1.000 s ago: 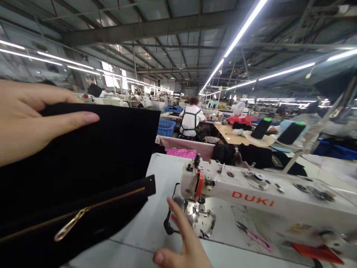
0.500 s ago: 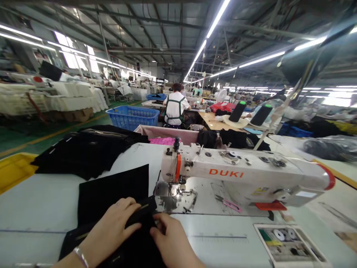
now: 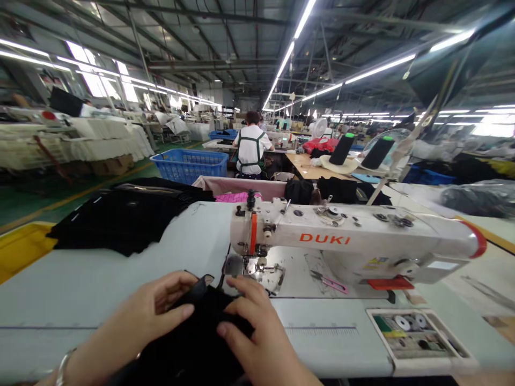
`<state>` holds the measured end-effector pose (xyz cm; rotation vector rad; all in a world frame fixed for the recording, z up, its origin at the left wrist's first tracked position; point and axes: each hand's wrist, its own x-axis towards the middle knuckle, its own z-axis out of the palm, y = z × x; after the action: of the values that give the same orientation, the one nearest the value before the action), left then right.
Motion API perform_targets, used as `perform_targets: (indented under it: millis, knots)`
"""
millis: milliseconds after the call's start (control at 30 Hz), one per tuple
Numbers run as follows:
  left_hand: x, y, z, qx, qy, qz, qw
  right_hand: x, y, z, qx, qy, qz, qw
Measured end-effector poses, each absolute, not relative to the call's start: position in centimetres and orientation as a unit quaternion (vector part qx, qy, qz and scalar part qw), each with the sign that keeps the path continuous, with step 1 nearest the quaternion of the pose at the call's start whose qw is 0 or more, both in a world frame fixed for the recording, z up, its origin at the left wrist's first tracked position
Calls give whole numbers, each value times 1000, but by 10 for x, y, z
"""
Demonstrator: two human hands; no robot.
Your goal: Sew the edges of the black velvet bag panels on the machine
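A piece of black fabric [image 3: 193, 348] is bunched at the table's front edge, between my two hands. My left hand [image 3: 156, 308] grips its raised, folded left edge, thumb on the near side and fingers partly hidden behind. On the right side, my right hand [image 3: 259, 327] pinches the same fabric between thumb and curled fingers. Just beyond the fabric stands a white sewing machine [image 3: 330, 236] marked DUKI, its needle and presser foot area [image 3: 251, 265] close past my right fingertips. The lower part of the fabric runs out of view at the bottom.
A stack of black pieces [image 3: 129, 214] lies at the left, beside a yellow bin [image 3: 26, 246]. Pink-handled thread snips [image 3: 335, 285] rest under the machine arm. A bobbin tray [image 3: 418, 335] is set in the table at right. Beyond sit a blue basket [image 3: 189, 163] and a co-worker [image 3: 251, 147].
The black fabric that lay flat left of the needle has been drawn toward me and bunched up. Its edge is lifted, and my left hand has shifted slightly left.
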<state>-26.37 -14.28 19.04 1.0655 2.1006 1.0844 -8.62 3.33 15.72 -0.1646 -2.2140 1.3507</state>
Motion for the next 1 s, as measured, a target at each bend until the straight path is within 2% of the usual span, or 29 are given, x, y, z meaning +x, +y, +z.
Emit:
perform_targets:
  millis: [100, 333, 700, 833, 1000]
  knots:
    - [-252, -153, 207, 306, 750, 490, 322, -79, 38, 175, -8, -806, 529, 267]
    - [-233, -159, 207, 262, 733, 547, 307, -69, 36, 194, -79, -771, 563, 286]
    - [-226, -167, 197, 241, 782, 532, 219, -62, 33, 201, -127, -795, 529, 266]
    - [-227, -169, 193, 243, 767, 536, 257, -64, 31, 205, -185, -814, 506, 217]
    - [-232, -172, 191, 254, 752, 536, 286, -70, 28, 210, -86, -838, 485, 236]
